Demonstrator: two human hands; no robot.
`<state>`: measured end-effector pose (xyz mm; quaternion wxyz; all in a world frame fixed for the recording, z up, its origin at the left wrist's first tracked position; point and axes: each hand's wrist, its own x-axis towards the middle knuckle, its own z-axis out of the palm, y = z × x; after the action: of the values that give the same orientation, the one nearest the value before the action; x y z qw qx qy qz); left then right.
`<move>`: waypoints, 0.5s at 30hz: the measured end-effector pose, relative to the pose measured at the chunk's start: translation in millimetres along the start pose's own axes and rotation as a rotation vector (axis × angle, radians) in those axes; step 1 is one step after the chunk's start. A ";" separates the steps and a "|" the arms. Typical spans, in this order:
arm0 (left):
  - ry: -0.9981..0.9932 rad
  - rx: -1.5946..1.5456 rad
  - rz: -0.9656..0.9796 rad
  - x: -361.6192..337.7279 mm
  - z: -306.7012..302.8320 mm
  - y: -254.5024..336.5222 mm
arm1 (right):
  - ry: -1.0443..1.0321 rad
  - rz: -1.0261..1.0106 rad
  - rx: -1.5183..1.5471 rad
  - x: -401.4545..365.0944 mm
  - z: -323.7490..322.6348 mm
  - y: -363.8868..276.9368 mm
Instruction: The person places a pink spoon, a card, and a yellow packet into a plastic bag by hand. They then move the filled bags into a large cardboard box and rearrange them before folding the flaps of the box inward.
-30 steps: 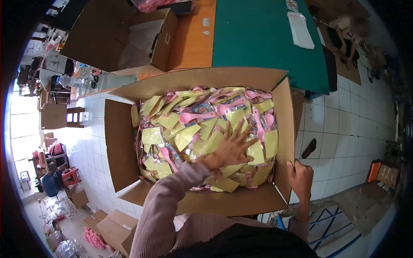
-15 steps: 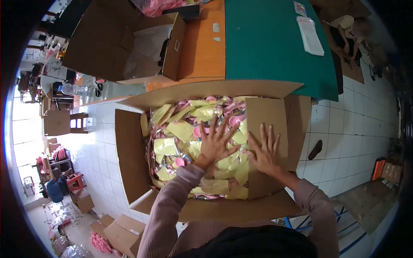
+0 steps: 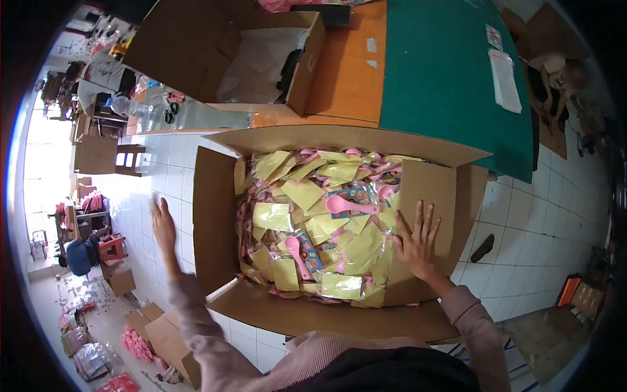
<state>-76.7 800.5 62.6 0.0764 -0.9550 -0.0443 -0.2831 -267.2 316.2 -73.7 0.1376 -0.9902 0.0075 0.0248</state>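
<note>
A large cardboard box (image 3: 294, 320) stands in front of me, packed with clear packets that hold yellow cards (image 3: 304, 195) and pink plastic scoops (image 3: 349, 205). Its right flap (image 3: 428, 179) is folded in over the packets. On that flap my right hand (image 3: 416, 245) lies flat with fingers spread, holding nothing. My left hand (image 3: 164, 232) is in the air outside the box, just beyond the upright left flap (image 3: 212, 222). Its fingers are stretched out and somewhat blurred, and I see nothing in them. The far and near flaps are folded outward.
Beyond the box is a table with an orange part (image 3: 349, 72) and a green part (image 3: 437, 98). An open carton (image 3: 307, 72) sits on it, with scissors (image 3: 171, 111) to the left. Other people (image 3: 555, 78) are at the far right and far left. A dark shoe (image 3: 482, 249) lies on the tiles.
My left hand has lifted off the packets and swung left past the box's left flap. The right hand remains on the right flap. The whole view has shifted slightly.
</note>
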 end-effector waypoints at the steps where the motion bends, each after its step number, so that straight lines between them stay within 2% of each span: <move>1: -0.473 -0.294 -0.014 -1.5 9.8 -24.5 | 0.004 -0.002 -0.007 -0.9 0.7 -0.1; 3: -1.407 -0.893 -0.040 -16.8 40.1 -56.3 | 0.014 -0.015 -0.009 1.5 3.5 -1.5; 4: -1.522 -0.809 0.234 -38.8 71.1 -52.2 | -0.018 -0.024 -0.031 2.6 3.1 -0.5; 5: -1.336 -1.240 -0.023 -60.2 46.1 16.9 | -0.062 -0.037 -0.055 1.9 1.4 -0.5; 6: -1.087 -0.875 0.290 -98.7 65.4 30.3 | -0.072 -0.042 -0.055 1.8 -2.1 -5.3; 7: -0.974 -0.854 0.178 -118.8 46.8 77.8 | -0.091 -0.045 -0.065 5.2 -7.7 -10.7; 8: -0.913 -0.684 0.131 -128.1 34.7 106.3 | -0.107 -0.046 -0.079 9.8 -12.0 -12.3; 9: -0.809 -0.731 0.202 -133.2 33.6 117.5 | -0.111 -0.048 -0.085 11.4 -13.1 -12.4; 10: -0.752 -0.608 0.495 -135.6 39.7 120.2 | -0.079 -0.058 -0.048 12.4 -11.9 -14.1; 11: -0.823 -0.724 0.650 -128.9 36.0 130.1 | -0.057 -0.075 -0.007 12.6 -9.1 -16.1; 13: -0.822 -0.586 0.778 -125.3 38.0 144.9 | -0.072 -0.071 -0.024 9.5 -3.0 -21.3; 15: -0.829 -0.569 0.789 -123.3 47.7 149.1 | -0.043 -0.051 -0.050 22.9 1.7 -23.2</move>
<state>-135.2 656.8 -62.5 -0.1051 -0.9127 0.3618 0.1584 -243.9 338.9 -70.2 0.1134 -0.9924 -0.0215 0.0426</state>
